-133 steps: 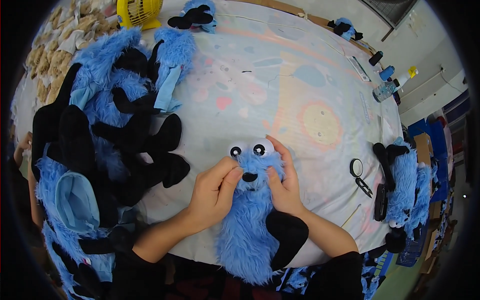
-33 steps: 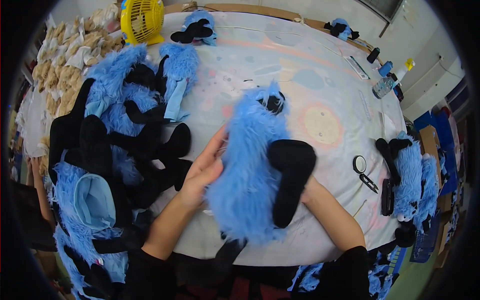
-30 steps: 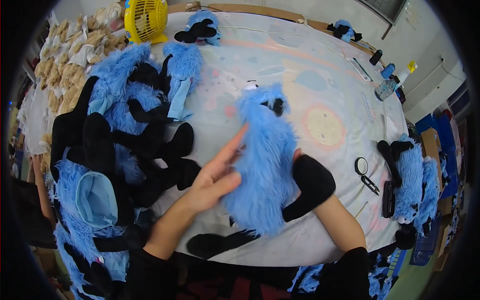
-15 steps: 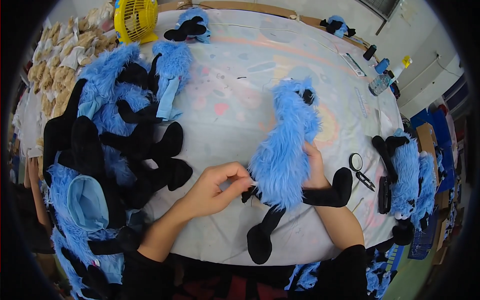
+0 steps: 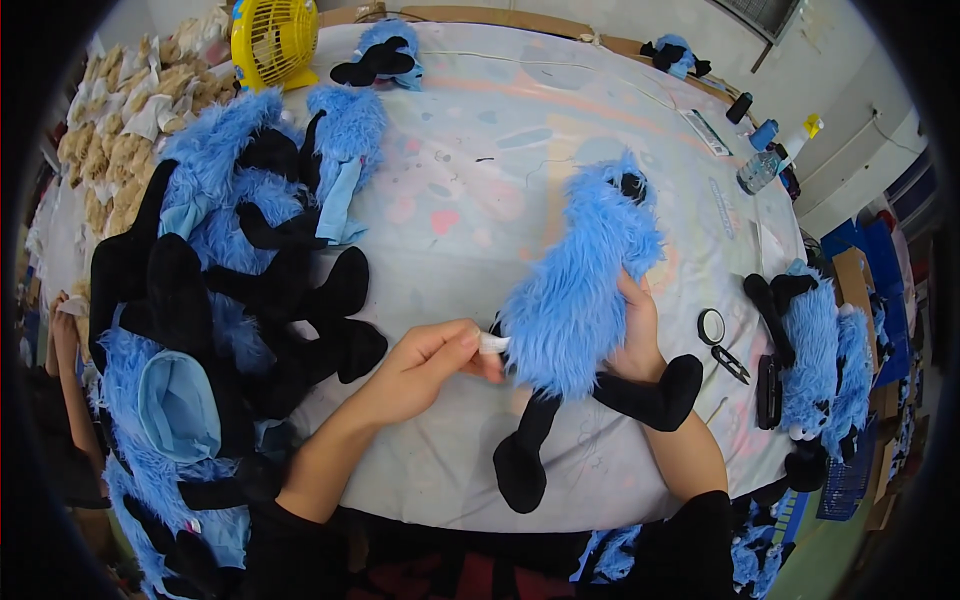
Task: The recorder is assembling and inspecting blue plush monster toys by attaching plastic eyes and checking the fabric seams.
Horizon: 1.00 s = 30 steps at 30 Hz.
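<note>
A blue furry plush toy [image 5: 580, 285] with black legs lies face down in the middle of the table [image 5: 470, 170], head pointing away from me. My right hand [image 5: 638, 330] grips its right side at the lower body. My left hand [image 5: 430, 365] pinches a small white tag [image 5: 492, 343] at the toy's left edge between thumb and fingers.
A heap of blue and black plush toys [image 5: 215, 270] fills the table's left side. More toys [image 5: 820, 340] sit at the right edge, beside a tape roll [image 5: 711, 326], scissors [image 5: 732, 364] and bottles [image 5: 760, 165]. A yellow fan [image 5: 272, 40] stands far left.
The toy was flipped from face up to face down and moved right. My left hand left its back and now pinches the white tag at its side.
</note>
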Tool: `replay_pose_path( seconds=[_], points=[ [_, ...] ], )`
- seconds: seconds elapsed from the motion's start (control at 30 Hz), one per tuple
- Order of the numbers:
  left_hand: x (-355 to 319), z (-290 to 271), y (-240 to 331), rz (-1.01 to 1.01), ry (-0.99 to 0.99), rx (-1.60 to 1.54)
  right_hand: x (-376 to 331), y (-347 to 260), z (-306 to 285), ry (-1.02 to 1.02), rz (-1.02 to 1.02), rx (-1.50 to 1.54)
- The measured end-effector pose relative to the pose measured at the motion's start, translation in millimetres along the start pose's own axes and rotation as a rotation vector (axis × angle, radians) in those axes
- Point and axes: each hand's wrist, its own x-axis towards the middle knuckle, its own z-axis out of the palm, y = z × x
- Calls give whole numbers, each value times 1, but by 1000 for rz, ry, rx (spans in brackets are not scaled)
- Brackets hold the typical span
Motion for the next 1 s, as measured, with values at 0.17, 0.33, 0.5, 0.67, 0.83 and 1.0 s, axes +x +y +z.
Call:
replay_pose_path(
  seconds=[0.17, 0.33, 0.5, 0.67, 0.83, 1.0],
  points=[
    [1, 8, -16, 2, 71, 46, -6, 0, 17, 6, 40, 19],
    [-1, 13, -32, 155, 244, 192, -8, 6, 24, -62, -100, -577],
    [1, 12, -27, 120, 291, 147, -3, -15, 24, -70, -185, -1385],
    [-1, 15, -25, 43, 238, 164, -7, -3, 29, -68, -299, -1345],
    [-2, 12, -23, -21, 133, 167, -6, 11, 22, -58, -446, -1277],
    [-3, 19, -21, 70, 90, 156, 3, 13, 15, -8, -531, -1220]
  ],
)
